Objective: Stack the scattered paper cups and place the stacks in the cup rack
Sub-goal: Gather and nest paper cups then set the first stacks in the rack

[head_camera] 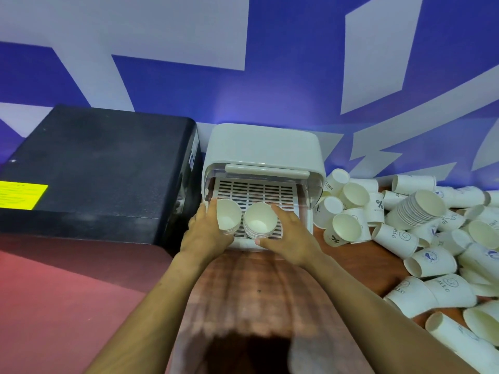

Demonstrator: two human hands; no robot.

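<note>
Cup stacks, two of them, sit at the front edge of the cup rack (263, 147), mouths tilted up toward the camera. Left stack (228, 217) is gripped by the left hand (209, 233), fingers curled round its outer side. Right stack (260, 221) is held by the right hand (286, 238): fingers wrapped along its right side, thumb underneath near the base.

Both stacks rest on or just over the slotted tray (256, 191) inside the rack. Can't tell if the bases are fully down on it. Rack lid looks flipped up, so the opening faces the person. My guess at why the stacks go in side by side from the front: the tray is only wide enough for a few columns, and starting at the left wall leaves room to the right.

Hands sit on the outer flanks, not between the stacks. That lets the stacks close up against each other and keeps them from splaying.

Black box (94, 168) stands touching or just beside the rack's left wall, so the left hand has little clearance there.

Loose cups (432, 238) are piled on the worktop (270, 292) to the right of the rack, most lying on their sides. One pre-nested stack (421, 209) lies among them. Plenty left, so the task looks early to midway.

Risk: pushing in while tilted could tip a stack backward.
</note>
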